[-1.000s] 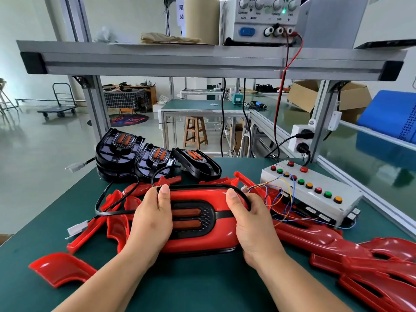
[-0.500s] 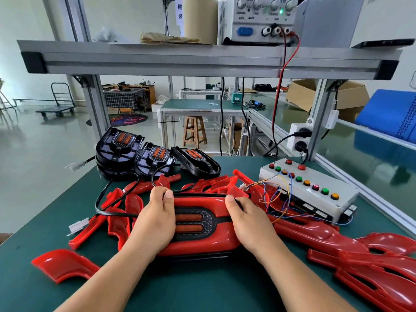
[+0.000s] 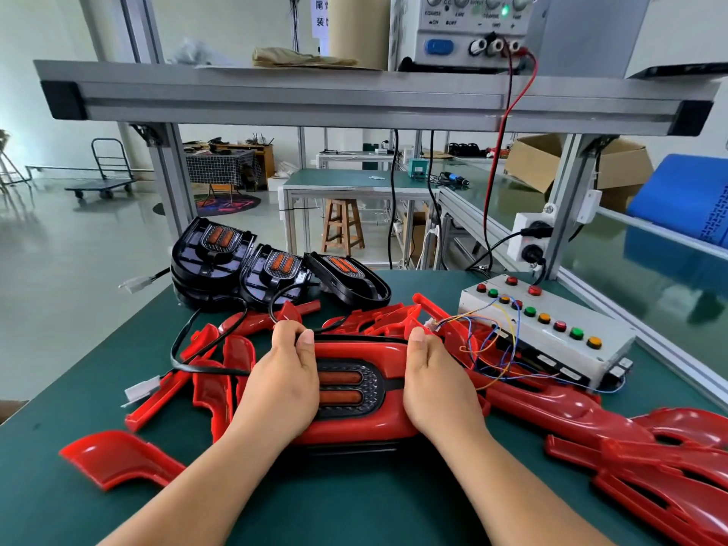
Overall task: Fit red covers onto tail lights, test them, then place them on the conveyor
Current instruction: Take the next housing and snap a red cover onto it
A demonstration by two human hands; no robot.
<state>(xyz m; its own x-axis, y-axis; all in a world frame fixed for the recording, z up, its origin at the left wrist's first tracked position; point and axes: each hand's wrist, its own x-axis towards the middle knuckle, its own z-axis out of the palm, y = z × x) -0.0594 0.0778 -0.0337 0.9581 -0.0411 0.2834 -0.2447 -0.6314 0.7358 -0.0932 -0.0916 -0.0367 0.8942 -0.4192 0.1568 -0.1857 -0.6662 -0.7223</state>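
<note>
A tail light with a red cover on it lies on the green bench in front of me, its two orange lenses showing in a black centre. My left hand grips its left end, fingers curled over the far edge beside the black cable. My right hand grips the right end the same way. Three bare black tail lights stand behind. Loose red covers lie at right and left.
A white test box with coloured buttons and loose wires sits at right. A power supply stands on the shelf above. The green conveyor runs along the right side. A white cable plug lies at left.
Both hands slid up the tail light toward its far edge, and their fingers now curl over that edge. The tail light stayed in place.
</note>
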